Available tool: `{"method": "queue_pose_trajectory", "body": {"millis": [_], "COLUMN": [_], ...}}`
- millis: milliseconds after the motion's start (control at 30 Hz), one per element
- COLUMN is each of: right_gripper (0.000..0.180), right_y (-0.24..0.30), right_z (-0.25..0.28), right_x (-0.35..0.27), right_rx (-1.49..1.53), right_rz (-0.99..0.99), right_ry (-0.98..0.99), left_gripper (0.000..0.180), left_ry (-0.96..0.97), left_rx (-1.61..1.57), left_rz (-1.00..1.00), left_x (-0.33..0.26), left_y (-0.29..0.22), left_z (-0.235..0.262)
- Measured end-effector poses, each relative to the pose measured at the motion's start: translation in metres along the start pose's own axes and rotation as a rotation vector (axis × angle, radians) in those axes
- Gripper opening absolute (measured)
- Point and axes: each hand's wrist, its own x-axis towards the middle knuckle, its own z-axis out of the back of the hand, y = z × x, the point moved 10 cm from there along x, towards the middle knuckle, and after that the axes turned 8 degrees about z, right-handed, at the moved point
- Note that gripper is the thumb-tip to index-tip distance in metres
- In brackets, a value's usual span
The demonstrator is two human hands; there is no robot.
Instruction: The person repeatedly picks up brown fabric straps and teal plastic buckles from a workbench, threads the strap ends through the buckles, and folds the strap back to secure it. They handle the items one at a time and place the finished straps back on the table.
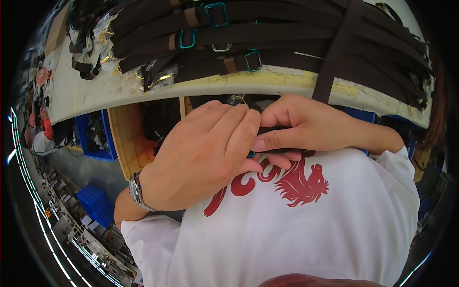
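My left hand [201, 148], with a metal watch [136, 191] on its wrist, is closed in front of my chest, its back turned up. Against its fingertips my right hand [306, 123] is closed too, thumb and forefinger pinching. Between them a short stretch of dark strap [273, 128] shows, gripped by both hands; most of it is hidden by the fingers. A small blue-green metal bit [251, 154] peeks out beneath, perhaps part of a buckle. Beyond my right hand, one dark strap [327, 79] hangs over the table edge; whether it is the held one I cannot tell.
Many dark straps with blue-green buckles [216, 14] lie across the pale worktable [95, 98]. Clear plastic wrapping [165, 76] covers some ends. Below stand a wooden box [126, 143] and a blue crate [98, 136]; another blue crate [95, 205] is farther left. A person [43, 138] is at far left.
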Motion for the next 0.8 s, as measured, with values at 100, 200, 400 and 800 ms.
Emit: {"method": "queue_pose_trajectory", "body": {"millis": [100, 200, 400, 800], "right_gripper": [0.033, 0.032, 0.031, 0.044], "right_y": [-0.001, 0.001, 0.007, 0.04], "right_z": [-0.002, -0.004, 0.008, 0.042], "right_x": [-0.005, -0.008, -0.03, -0.042], "right_rx": [0.02, 0.028, -0.056, -0.787], "right_rz": [0.004, 0.094, 0.111, 0.531], "right_ry": [0.004, 0.03, 0.055, 0.053], "left_gripper": [0.066, 0.061, 0.055, 0.037], "left_ry": [0.019, -0.03, -0.034, -0.024], "left_rx": [-0.023, -0.073, -0.207, -0.49], "left_rz": [-0.047, -0.093, -0.044, 0.121], "left_x": [0.004, -0.001, -0.007, -0.013], "left_y": [-0.001, 0.001, 0.011, 0.048], "left_z": [-0.003, -0.004, 0.001, -0.027]}}
